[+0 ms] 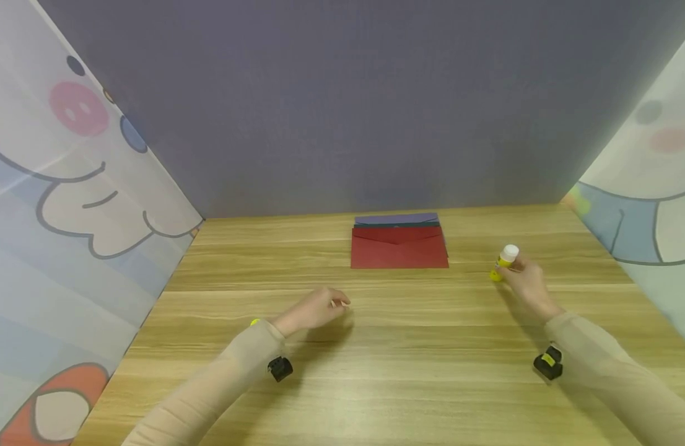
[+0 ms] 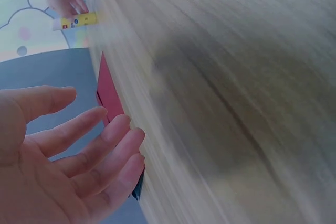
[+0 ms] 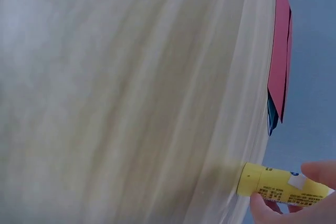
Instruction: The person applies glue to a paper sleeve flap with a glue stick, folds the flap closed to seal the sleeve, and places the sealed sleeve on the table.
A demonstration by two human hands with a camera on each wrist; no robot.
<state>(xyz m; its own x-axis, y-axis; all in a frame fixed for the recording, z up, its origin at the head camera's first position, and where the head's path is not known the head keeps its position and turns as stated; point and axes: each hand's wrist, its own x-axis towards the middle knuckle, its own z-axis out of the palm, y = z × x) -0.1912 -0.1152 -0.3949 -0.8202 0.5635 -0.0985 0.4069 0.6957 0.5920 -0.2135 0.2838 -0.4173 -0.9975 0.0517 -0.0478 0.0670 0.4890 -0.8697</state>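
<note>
A yellow glue stick with a white cap stands upright at the right of the table, its base at the tabletop. My right hand pinches it between thumb and fingers; the right wrist view shows print on the yellow barrel. Left of centre, my left hand hovers over the wood with relaxed, slightly bent fingers and nothing in them. Nearest to it, farther back, lies a red envelope on top of a dark teal one and a purple one, their flaps facing up.
The wood-grain table ends at a grey panel behind the envelopes. Cartoon-printed sheets flank the table on both sides. A small yellow spot shows beside the left wrist, and a black wrist camera sits below that sleeve.
</note>
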